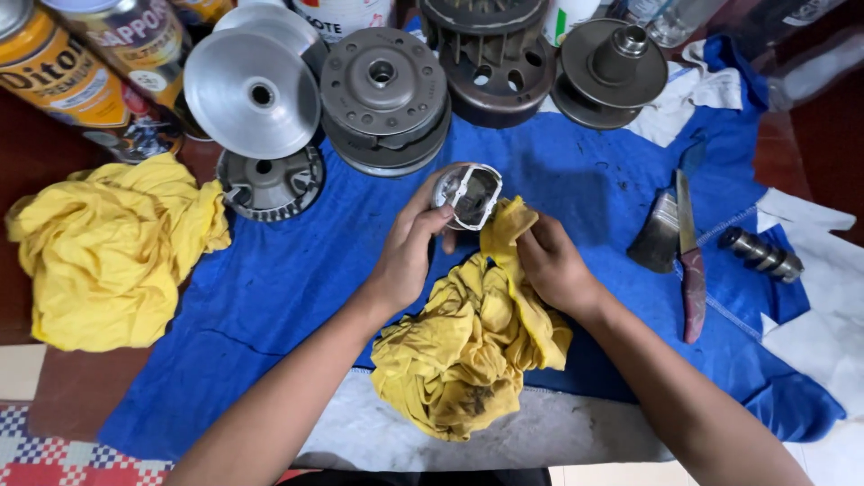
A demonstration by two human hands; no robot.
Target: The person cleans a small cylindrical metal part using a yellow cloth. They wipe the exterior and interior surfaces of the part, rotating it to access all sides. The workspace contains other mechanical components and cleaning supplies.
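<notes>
Left hand (407, 252), grip closed around a small metal piston (468, 193), fingers wrapped on its round wall, thumb at the near rim. Piston held above the middle of the blue cloth (297, 270), open hollow end turned up and toward the camera, short axis tilted away toward the far edge of the tabletop. Right hand (551, 265), grip closed on a soiled yellow rag (468, 342), a fold of it pinched and pressed against the right side of the piston; rest of the rag hanging down toward the near edge of the blue cloth.

Along the far edge, a row of round metal drive parts: a shiny dished pulley face (254, 92) leaning over a finned disc (268, 184), a dark clutch assembly (385, 99) just beside it, a ribbed bell-shaped housing (490, 63), then a pulley half with a raised hub (610, 72). Spray cans (81, 76) lying at the far left corner. Second yellow rag (112, 252) bunched at the left edge, well apart from the hands. Toward the right edge, a paintbrush (659, 232) and a knife (691, 265) lying side by side, long axes running far to near, and a short dark ridged shaft (761, 254) on white cloth (819, 297) beyond them. Nothing between the hands and the row of parts.
</notes>
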